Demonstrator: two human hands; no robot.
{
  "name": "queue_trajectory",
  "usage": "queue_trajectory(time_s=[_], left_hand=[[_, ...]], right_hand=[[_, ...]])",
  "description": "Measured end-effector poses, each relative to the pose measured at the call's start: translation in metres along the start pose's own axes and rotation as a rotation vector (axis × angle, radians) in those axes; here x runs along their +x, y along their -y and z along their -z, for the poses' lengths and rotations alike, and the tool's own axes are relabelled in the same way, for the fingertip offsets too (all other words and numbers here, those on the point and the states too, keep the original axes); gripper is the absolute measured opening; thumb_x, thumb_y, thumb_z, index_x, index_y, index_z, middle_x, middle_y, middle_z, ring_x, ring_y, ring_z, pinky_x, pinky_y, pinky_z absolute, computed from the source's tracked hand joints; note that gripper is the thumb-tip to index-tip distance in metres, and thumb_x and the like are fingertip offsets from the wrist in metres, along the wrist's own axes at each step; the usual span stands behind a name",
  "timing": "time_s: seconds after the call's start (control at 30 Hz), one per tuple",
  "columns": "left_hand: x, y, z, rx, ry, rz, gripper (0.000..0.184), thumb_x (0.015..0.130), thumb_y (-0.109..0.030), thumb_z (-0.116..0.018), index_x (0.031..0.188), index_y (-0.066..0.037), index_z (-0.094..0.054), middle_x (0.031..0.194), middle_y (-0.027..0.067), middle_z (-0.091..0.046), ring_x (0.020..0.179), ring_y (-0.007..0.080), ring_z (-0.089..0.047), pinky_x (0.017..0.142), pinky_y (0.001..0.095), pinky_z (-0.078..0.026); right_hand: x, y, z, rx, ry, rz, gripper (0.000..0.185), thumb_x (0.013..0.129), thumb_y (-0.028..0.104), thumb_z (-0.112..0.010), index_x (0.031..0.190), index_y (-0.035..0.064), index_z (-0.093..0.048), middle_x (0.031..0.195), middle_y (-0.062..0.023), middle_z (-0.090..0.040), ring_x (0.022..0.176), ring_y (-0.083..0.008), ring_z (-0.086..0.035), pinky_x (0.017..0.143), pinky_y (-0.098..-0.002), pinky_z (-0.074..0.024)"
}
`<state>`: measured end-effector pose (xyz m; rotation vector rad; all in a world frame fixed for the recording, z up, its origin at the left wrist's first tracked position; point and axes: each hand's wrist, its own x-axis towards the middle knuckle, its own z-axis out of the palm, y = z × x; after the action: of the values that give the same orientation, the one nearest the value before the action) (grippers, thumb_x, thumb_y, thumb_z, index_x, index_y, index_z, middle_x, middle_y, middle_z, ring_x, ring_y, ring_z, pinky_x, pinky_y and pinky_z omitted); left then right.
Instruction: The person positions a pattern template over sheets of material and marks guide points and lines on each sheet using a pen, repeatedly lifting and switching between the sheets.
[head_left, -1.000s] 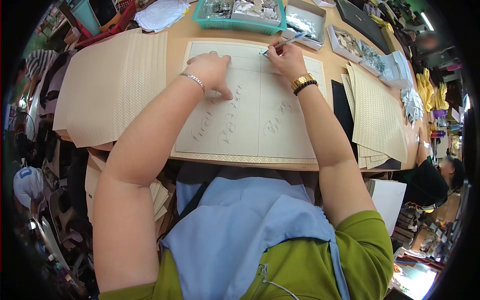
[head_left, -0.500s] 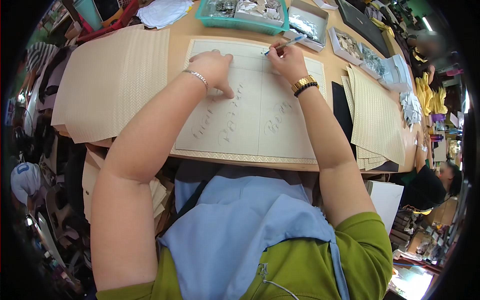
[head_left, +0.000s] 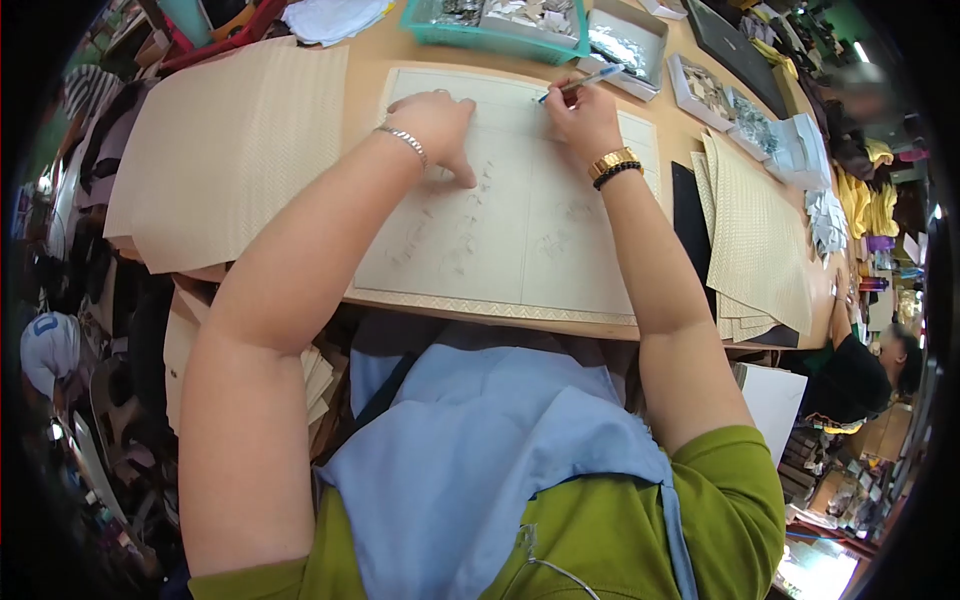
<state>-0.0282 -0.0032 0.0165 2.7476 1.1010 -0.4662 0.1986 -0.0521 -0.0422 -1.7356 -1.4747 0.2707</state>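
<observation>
A pale board [head_left: 450,240] with ruled lines and handwriting lies on a woven-textured sheet [head_left: 480,305] at the table's near edge. Fingers spread, my left hand [head_left: 435,130] presses on the board's upper left part and holds nothing. My right hand [head_left: 585,115] is closed around a blue-and-clear pen [head_left: 597,77], its tip at the board's top edge, right of the middle. A silver bracelet is on my left wrist; a gold watch and a dark band are on my right.
Textured sheets lie in stacks at the left [head_left: 230,150] and right [head_left: 755,240]. Behind the board stand a teal basket [head_left: 490,42] and open boxes [head_left: 625,50] of small parts. A person [head_left: 850,375] is at the far right.
The view has shifted slightly, so the board and both hands appear a little further right and the table items higher. My right hand still holds the pen near the board's top edge.
</observation>
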Motion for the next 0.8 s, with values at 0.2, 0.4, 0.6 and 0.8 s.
queue_trajectory(time_s=[0.2,0.4,0.6,0.8], left_hand=[[0.006,0.000,0.003,0.037,0.067,0.005,0.097,0.053,-0.058,-0.083,0.129,-0.006,-0.053,0.112,0.0189,-0.063,0.105,0.0331,-0.062,0.088,0.0426,-0.052],[0.009,-0.003,0.003,0.029,0.129,0.011,0.092,0.057,-0.054,-0.084,0.126,-0.003,-0.054,0.112,0.0182,-0.065,0.107,0.0306,-0.063,0.086,0.0427,-0.053],[0.011,-0.004,0.000,0.045,0.109,0.021,0.095,0.058,-0.053,-0.085,0.132,-0.004,-0.050,0.108,0.0145,-0.068,0.102,0.0299,-0.065,0.084,0.0433,-0.054],[0.014,-0.001,-0.001,0.094,0.182,-0.015,0.082,0.068,-0.063,-0.076,0.130,-0.011,-0.060,0.120,0.0098,-0.067,0.106,0.0328,-0.066,0.093,0.0610,-0.047]], right_hand=[[-0.036,0.036,0.002,0.330,-0.015,0.054,0.012,0.089,0.011,-0.062,0.089,-0.0002,-0.065,0.078,-0.0070,-0.069,0.073,-0.0109,-0.066,0.067,-0.0275,-0.0528],[-0.143,0.132,-0.025,0.429,0.522,0.564,0.016,0.073,0.003,-0.070,0.087,0.0105,-0.065,0.078,-0.0053,-0.064,0.077,-0.0249,-0.062,0.091,-0.0410,-0.0495],[-0.155,0.142,-0.053,0.216,0.553,0.701,0.019,0.075,0.010,-0.072,0.090,0.0141,-0.061,0.078,-0.0020,-0.062,0.090,-0.0227,-0.060,0.105,-0.0548,-0.0380],[-0.156,0.131,-0.033,0.166,0.606,0.672,0.021,0.075,0.010,-0.072,0.092,0.0143,-0.060,0.078,-0.0029,-0.061,0.090,-0.0241,-0.059,0.107,-0.0581,-0.0339]])
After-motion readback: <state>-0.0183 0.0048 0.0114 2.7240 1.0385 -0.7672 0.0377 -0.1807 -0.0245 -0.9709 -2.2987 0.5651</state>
